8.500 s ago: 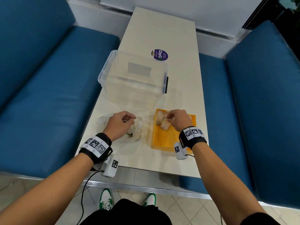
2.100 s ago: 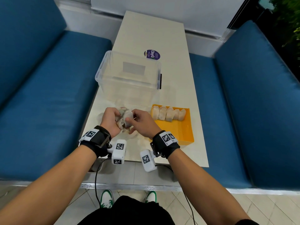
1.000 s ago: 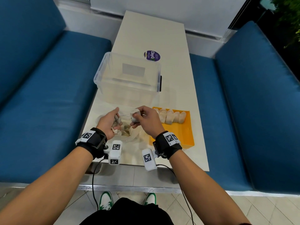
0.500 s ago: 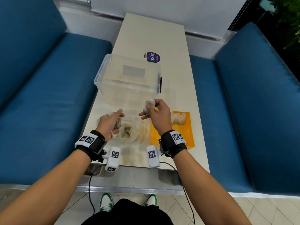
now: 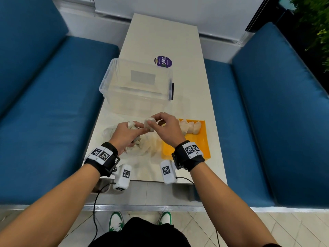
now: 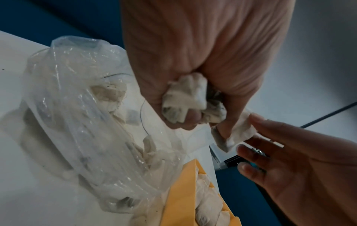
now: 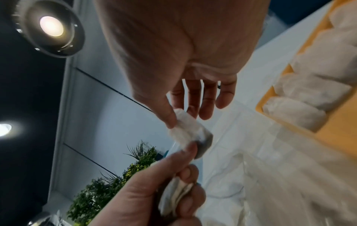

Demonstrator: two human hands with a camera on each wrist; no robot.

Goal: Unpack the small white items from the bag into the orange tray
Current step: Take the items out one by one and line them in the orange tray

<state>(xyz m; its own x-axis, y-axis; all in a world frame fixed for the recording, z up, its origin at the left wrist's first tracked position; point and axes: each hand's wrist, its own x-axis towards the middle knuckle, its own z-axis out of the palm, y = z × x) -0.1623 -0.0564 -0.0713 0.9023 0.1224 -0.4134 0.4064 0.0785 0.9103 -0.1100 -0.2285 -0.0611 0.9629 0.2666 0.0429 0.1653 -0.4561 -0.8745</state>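
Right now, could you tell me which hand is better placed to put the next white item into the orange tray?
The right hand. It already pinches a white item and is nearest the orange tray; the left hand grips several items over the bag.

A round purple sticker lies on the white table, just beyond the clear plastic bin. It carries white letters reading "ClayG", turned sideways; the smaller print beside that word is too fine to read. The wristbands bear square black-and-white coded markers, without letters.
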